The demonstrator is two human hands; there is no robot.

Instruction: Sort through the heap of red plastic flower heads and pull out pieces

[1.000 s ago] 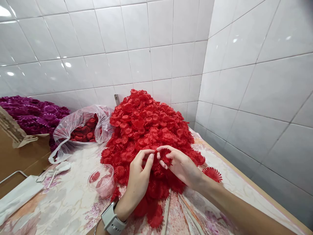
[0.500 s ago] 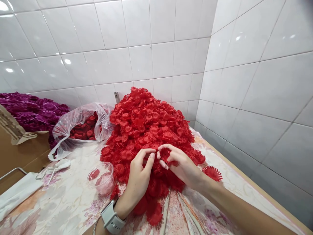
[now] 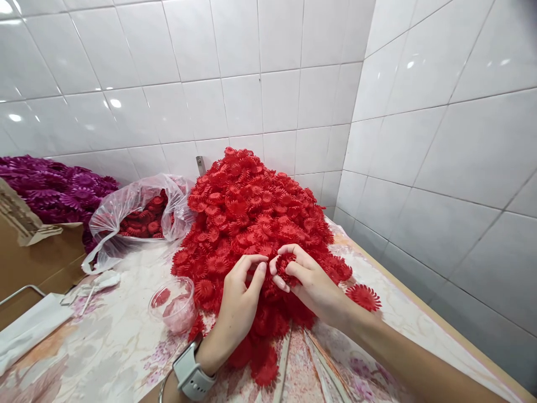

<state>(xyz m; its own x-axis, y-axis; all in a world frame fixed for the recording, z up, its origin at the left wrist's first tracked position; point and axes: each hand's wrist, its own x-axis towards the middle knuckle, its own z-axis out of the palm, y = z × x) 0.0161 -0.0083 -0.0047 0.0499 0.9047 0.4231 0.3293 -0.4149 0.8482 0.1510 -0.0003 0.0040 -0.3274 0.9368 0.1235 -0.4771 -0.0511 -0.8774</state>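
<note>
My right hand (image 3: 312,285) curls its fingers around a red artificial flower (image 3: 285,267) with thin, narrow petals. Just to the left, my left hand (image 3: 243,288) is closed in a pinch, thumb and forefinger tips almost together beside that flower. Whatever lies between those tips, if anything, is too small to make out. Both hands hover over the front of a large heap of red artificial flowers (image 3: 251,207). One loose red flower (image 3: 363,297) lies on the flowered tablecloth (image 3: 104,347) near my right forearm.
A clear plastic cup (image 3: 178,308) with red pieces inside stands left of my left hand. Further back are a clear plastic bag (image 3: 109,224) of darker red flowers, a purple flower heap (image 3: 67,187) and a cardboard box (image 3: 50,260). Pale strips (image 3: 323,369) lie in front. Tiled walls (image 3: 281,95) enclose the corner.
My right thumb has come inward over the red flower, and its fingers have curled closer around it. My left hand stays almost where it was, still pinched.
</note>
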